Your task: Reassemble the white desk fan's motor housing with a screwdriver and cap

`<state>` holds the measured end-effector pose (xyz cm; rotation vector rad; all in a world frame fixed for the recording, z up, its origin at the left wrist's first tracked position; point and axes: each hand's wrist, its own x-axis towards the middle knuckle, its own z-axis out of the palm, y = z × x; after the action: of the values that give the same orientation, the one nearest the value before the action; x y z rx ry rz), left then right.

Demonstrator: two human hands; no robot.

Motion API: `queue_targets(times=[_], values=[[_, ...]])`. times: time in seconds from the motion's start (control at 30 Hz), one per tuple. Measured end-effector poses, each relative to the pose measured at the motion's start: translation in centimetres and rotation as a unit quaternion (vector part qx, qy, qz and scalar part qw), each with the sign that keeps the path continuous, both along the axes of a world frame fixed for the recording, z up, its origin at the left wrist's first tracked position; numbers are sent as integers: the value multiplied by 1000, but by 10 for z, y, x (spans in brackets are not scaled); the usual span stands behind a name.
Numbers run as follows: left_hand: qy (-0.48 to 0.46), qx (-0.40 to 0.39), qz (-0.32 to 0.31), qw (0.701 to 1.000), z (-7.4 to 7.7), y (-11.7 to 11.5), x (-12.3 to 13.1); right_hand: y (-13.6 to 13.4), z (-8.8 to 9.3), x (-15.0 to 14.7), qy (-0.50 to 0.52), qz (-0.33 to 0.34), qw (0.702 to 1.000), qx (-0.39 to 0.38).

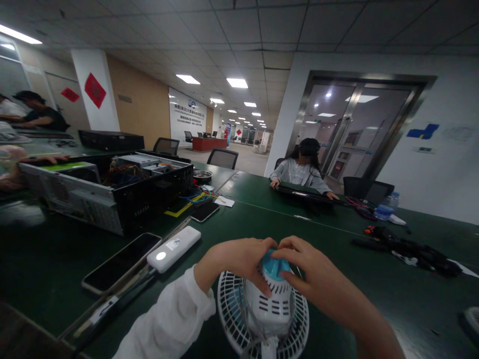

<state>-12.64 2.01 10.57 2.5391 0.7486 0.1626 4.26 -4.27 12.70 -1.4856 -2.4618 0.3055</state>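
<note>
A small white desk fan [262, 319] with a round wire grille lies face down on the green table [337, 259] right in front of me. Its white ribbed motor housing points up, topped by a light blue cap [272, 266]. My left hand [235, 259], in a white sleeve, curls over the housing from the left, fingers pressed on the cap. My right hand [314, 276] closes on the cap from the right, fingertips pinching its top edge.
To the left lie a dark phone [121, 262], a white power bank [174, 248], a second phone [204, 211] and an open computer case [108, 187]. Black tools and cables [411, 247] sit at right. A person [303, 172] sits across the table; others work at far left.
</note>
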Motion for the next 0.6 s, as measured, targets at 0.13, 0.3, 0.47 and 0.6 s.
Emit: queue_targets(times=[0.13,0.3,0.47,0.6], values=[[3,-1,5,1000,1,0,0,1,-1,-1,3,0,1000,-4],[-5,7,-1,1000,0,0,0,5,-7,-14,-43,-45,997,42],[-41,7,-8,999,-3,1,0,4,-9,-26,-93,-115,988,52],[-59,-8,-22,998,-3,2,0,1,-9,-34,-116,-170,977,52]])
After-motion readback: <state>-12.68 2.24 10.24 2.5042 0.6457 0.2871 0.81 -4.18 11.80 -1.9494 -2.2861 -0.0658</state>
